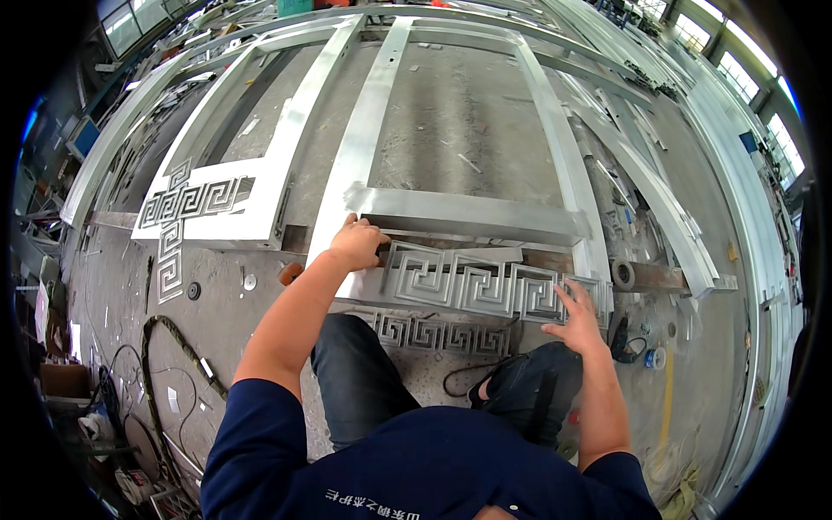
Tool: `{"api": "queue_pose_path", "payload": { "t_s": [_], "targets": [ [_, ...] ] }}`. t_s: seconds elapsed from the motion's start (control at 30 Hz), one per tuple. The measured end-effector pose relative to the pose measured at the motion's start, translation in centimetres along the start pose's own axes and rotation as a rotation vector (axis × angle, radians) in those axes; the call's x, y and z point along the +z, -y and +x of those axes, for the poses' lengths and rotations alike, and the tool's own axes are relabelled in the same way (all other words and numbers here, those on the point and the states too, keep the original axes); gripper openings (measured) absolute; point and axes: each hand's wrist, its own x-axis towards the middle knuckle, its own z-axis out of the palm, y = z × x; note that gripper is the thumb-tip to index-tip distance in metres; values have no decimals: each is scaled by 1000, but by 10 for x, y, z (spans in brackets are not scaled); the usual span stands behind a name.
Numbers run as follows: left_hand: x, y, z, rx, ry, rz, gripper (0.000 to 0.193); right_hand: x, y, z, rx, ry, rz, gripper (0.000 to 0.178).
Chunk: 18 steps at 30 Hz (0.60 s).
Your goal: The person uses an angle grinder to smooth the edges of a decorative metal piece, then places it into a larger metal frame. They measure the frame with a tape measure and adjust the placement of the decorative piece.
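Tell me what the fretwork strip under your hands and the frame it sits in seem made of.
The fretwork strip, touched by left hand and right hand, looks like cut sheet metal, likely aluminium or steel: pale grey, matte, crisp thin edges. The frame looks like the same bare metal, brushed, with a dull sheen. Which alloy cannot be told.

A person crouches over a silver metal frame (468, 217) lying on the concrete floor (234, 321), with the left hand (357, 244) gripping the left end of a fretwork strip (485, 286) set along the frame's near crossbar. The right hand (576, 316) lies flat, fingers spread, on the strip's right end. A second fretwork strip (442, 334) lies on the floor just below, by the knees.
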Motion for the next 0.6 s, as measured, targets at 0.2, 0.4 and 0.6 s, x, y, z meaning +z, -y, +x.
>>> {"api": "queue_pose_path", "payload": {
  "t_s": [0.2,0.4,0.6],
  "targets": [
    [-7,-9,15,111,132,234,30,3,-3,-1,31,-4,49,92],
    [39,9,11,-6,-480,46,16,5,1,-1,32,-5,53,93],
    [23,-76,-38,-150,-569,-369,41,-6,8,-1,79,3,14,89]
  ]
}}
